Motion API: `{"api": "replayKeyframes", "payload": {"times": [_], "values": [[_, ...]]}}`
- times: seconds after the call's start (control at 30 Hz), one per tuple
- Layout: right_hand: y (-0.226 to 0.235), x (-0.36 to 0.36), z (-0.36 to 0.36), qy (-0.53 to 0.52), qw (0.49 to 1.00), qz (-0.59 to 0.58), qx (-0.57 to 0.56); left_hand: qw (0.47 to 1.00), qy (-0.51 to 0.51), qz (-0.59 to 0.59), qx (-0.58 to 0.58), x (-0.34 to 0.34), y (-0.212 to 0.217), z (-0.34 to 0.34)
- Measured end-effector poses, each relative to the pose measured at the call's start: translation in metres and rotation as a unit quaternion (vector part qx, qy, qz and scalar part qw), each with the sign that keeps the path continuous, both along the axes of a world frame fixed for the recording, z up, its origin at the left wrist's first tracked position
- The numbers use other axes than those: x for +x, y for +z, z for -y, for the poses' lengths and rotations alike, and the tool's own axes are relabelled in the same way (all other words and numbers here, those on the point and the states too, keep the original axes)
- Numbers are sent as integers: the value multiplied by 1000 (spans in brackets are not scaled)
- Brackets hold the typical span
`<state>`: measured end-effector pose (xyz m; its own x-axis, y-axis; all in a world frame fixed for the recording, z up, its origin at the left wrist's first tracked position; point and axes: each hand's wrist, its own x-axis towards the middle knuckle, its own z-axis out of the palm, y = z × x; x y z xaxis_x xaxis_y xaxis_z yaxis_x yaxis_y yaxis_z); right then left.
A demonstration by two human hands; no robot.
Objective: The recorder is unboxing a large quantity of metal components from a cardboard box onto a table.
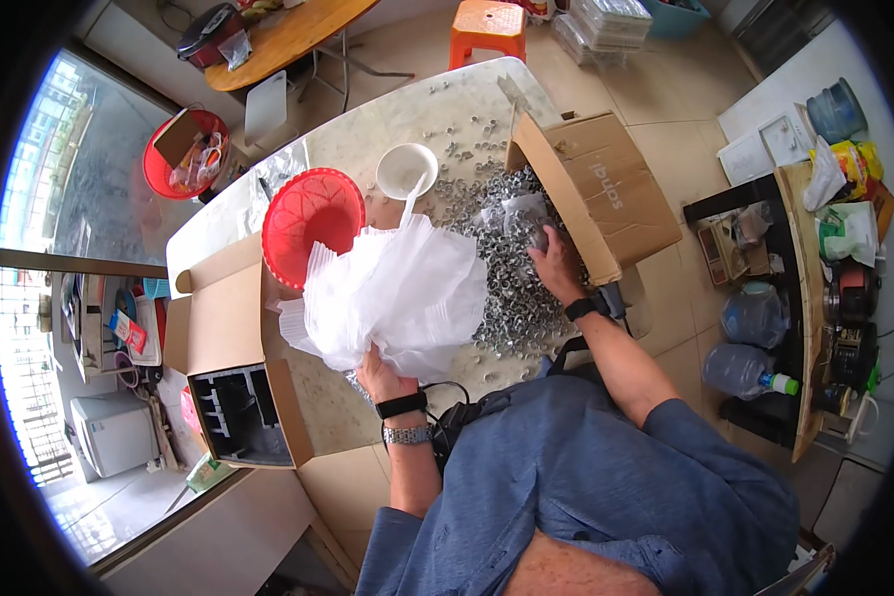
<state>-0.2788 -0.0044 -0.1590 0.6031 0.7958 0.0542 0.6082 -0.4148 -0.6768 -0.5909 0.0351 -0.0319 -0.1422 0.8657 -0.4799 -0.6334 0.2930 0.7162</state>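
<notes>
My left hand [379, 375] grips the near edge of a bundle of thin white plastic bags [397, 293], which spreads across the middle of the table. A large heap of small silver metal clips [512, 313] lies to the right of the bags. Over the heap's right side, my right hand [558, 266] curls its fingers around a few greyish clips; its fingertips are partly hidden. A crumpled piece of clear plastic [515, 211] rests on the clips just beyond that hand. Behind the bags stands a white bowl [407, 171] with a white handle-like piece leaning out of it.
A red plastic basket [313, 214] stands left of the bowl. An open cardboard box [616, 189] sits at the heap's right edge. Another open box [238, 397] with black dividers is at the table's left end. Shelving with water bottles [750, 343] stands to the right.
</notes>
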Motion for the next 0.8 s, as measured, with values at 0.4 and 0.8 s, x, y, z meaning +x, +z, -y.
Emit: {"api": "replayKeyframes", "payload": {"times": [0.4,0.8], "values": [[1,-4,-14,13,994,-102,-47,1000,-5,8,-18,4,5,1],[40,-32,-9,90,986,-139,2,1000,-1,2,1,7,1,-3]]}}
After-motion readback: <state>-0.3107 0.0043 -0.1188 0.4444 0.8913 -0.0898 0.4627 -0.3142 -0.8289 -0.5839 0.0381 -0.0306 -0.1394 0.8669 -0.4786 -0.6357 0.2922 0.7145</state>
